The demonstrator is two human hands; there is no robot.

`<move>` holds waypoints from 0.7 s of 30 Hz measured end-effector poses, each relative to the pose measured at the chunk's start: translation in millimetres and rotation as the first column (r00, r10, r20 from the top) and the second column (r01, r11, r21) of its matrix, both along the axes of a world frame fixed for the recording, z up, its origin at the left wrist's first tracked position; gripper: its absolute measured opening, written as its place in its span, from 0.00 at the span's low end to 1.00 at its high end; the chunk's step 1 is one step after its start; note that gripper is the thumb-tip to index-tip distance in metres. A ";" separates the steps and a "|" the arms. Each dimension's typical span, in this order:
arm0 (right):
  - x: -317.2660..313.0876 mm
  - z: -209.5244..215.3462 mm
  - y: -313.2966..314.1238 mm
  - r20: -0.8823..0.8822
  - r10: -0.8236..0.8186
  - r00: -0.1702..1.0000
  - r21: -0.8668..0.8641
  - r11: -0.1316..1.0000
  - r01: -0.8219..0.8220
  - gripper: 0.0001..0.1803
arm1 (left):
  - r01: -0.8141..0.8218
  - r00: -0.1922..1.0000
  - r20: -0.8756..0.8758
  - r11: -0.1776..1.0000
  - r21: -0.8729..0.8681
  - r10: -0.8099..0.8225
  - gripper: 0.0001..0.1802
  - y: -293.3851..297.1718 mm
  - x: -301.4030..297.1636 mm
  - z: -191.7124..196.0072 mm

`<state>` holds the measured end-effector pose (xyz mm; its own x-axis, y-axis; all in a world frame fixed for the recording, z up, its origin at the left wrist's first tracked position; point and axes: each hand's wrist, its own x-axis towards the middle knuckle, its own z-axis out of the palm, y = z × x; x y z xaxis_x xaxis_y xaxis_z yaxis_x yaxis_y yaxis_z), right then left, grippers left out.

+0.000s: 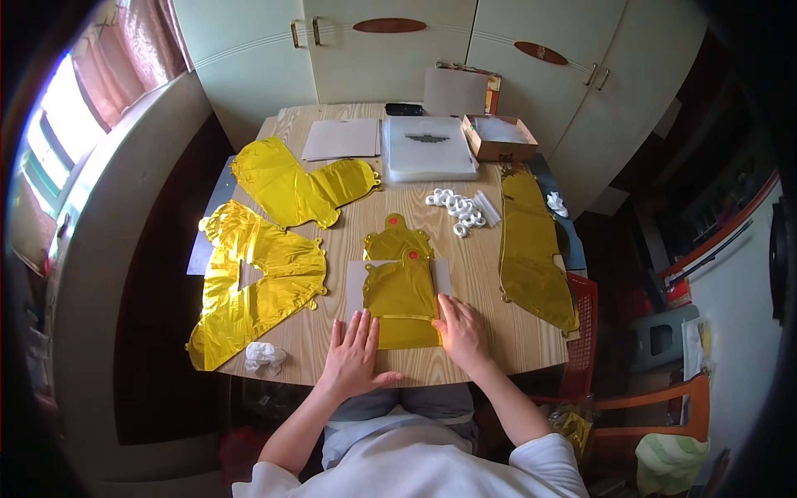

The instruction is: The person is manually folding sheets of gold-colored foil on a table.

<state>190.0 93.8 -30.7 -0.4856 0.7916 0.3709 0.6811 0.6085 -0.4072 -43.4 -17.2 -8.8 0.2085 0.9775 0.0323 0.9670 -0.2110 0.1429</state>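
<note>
In front of me on the table lies a folded gold foil balloon [398, 290] with small round tabs and two red spots near its far end. A pale card [355, 282] shows beneath it on both sides. My left hand [353, 353] rests flat, fingers stretched out, on the foil's near left edge. At the near right edge my right hand [461, 332] presses down with its fingers extended and its thumb on the foil. A crease runs across the foil between the two hands.
More flat gold foil balloons lie at the left [290, 282], far left [282, 183] and right [535, 241]. Farther back are white rings [465, 212], clear tubes [488, 207], a stack of clear bags [432, 153], cards [340, 139] and an open box [502, 148]. Crumpled white tissue [266, 357] sits near left.
</note>
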 end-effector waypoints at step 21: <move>9.8 21.6 -43.9 0.191 0.036 0.981 0.054 0.997 -0.047 0.26 | 0.138 0.989 -0.038 0.988 -0.070 -0.140 0.57 -35.6 44.8 13.2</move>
<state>199.8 49.9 -9.1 -0.5834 0.7494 0.3131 0.7165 0.6564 -0.2361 1.4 -52.8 4.4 0.3423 0.9385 -0.0441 0.9345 -0.3352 0.1202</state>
